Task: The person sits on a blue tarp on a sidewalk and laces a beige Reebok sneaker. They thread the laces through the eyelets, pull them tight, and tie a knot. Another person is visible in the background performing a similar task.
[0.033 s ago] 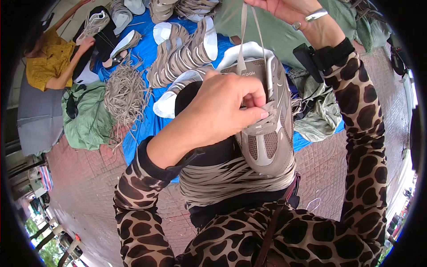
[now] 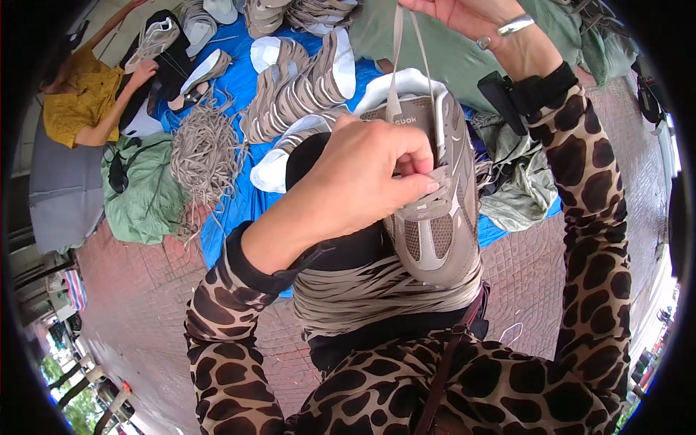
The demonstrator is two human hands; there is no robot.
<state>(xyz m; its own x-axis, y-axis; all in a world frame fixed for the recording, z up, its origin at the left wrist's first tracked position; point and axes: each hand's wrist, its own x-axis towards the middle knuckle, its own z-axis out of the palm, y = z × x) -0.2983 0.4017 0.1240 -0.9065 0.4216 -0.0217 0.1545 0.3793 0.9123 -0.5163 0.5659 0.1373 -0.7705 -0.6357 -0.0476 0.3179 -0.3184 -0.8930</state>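
My left hand (image 2: 377, 170) pinches the lace (image 2: 393, 98) against the shoe (image 2: 442, 225); above it, my right hand (image 2: 471, 18) has cropped fingertips, hold untellable; uneven pulling could twist it.

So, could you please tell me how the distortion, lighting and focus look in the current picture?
In the head view, the fisheye bends the surroundings near the rim and leaves black corners; in the head view, light is soft and diffuse, with a bright glint on the silver bracelet; in the head view, the left hand and shoe look reasonably sharp.
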